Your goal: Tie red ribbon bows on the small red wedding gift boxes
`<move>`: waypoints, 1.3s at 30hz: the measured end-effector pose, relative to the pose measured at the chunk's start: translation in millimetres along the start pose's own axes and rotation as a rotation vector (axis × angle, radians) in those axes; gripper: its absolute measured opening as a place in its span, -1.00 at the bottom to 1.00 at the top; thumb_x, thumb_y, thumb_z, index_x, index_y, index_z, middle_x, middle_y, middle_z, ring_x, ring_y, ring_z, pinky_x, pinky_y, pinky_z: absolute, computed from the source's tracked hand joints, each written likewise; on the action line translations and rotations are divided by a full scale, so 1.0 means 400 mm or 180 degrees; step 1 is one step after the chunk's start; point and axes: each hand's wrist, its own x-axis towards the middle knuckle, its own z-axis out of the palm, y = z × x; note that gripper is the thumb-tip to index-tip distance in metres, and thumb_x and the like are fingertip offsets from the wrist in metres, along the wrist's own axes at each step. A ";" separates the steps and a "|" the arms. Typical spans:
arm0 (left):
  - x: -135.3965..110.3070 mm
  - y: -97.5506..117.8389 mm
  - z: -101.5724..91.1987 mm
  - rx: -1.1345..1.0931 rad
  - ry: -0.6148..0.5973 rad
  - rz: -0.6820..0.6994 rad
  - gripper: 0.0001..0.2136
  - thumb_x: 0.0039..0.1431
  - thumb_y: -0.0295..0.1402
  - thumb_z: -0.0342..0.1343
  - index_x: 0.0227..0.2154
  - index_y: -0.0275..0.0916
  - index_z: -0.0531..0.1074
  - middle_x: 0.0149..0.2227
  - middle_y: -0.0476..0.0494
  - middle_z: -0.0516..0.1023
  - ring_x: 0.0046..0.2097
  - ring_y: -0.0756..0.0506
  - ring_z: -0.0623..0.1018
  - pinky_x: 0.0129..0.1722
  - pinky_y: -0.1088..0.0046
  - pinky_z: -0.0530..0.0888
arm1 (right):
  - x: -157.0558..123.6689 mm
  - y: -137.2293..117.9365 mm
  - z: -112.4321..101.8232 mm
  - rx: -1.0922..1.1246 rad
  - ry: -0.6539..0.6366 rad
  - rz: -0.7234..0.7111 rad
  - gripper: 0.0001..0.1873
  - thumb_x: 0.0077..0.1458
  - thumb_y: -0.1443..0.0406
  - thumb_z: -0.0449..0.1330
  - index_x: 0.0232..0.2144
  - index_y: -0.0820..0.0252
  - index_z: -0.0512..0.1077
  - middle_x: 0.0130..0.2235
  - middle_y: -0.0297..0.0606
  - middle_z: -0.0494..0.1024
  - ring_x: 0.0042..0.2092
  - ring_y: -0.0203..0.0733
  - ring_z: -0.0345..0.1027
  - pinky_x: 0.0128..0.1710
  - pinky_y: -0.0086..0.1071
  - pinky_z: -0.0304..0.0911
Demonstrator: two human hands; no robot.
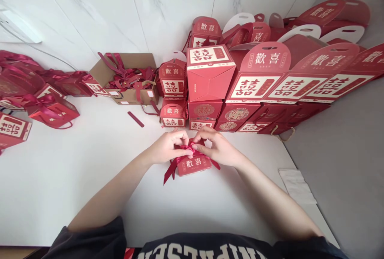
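A small red gift box with white characters stands on the white table right in front of me. A dark red ribbon is wrapped over its top, with its tails hanging to the left and right. My left hand pinches the ribbon at the top of the box. My right hand pinches the ribbon from the other side. Both hands have their fingers closed on the ribbon's knot, fingertips almost touching.
Stacks of red gift boxes fill the back and right of the table. A brown cardboard box holds loose red ribbons. More ribboned boxes lie at the left. A single ribbon strip lies on the table. Paper lies at the right edge.
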 end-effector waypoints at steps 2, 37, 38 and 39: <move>0.000 0.004 -0.002 0.0043 -0.0047 0.0001 -0.72 0.10 -0.21 0.21 -0.41 -0.24 0.24 -0.40 -0.06 0.56 -0.27 -0.12 0.63 -0.30 0.43 0.44 | 0.001 0.006 -0.001 0.0149 0.0009 -0.0076 -0.83 0.21 0.22 0.15 -0.36 0.16 0.47 -0.27 -0.25 0.46 -0.20 -0.20 0.33 -0.12 -0.31 0.23; -0.022 0.040 0.022 0.1000 0.0258 0.0212 -0.82 0.06 -0.39 0.17 -0.42 -0.23 0.23 -0.39 0.04 0.42 -0.36 0.02 0.44 -0.36 0.52 0.34 | -0.003 0.015 0.012 0.0142 -0.0055 -0.0839 -0.89 0.12 0.40 0.19 -0.26 0.15 0.37 -0.26 -0.26 0.50 -0.22 -0.22 0.36 -0.16 -0.31 0.30; -0.027 0.045 0.032 0.1154 0.0371 0.0243 -0.85 0.06 -0.42 0.15 -0.41 -0.22 0.24 -0.39 0.05 0.43 -0.38 0.04 0.44 -0.36 0.53 0.34 | -0.003 0.017 0.014 0.0162 -0.0040 -0.0837 -0.88 0.11 0.40 0.19 -0.27 0.14 0.36 -0.26 -0.26 0.50 -0.22 -0.22 0.36 -0.16 -0.31 0.30; -0.032 0.049 0.043 0.1310 0.0505 0.0294 -0.88 0.08 -0.45 0.12 -0.39 -0.22 0.25 -0.40 0.06 0.43 -0.40 0.05 0.43 -0.36 0.53 0.34 | -0.003 0.018 0.015 0.0168 -0.0024 -0.0834 -0.88 0.11 0.41 0.19 -0.28 0.14 0.36 -0.26 -0.27 0.50 -0.23 -0.22 0.36 -0.16 -0.32 0.30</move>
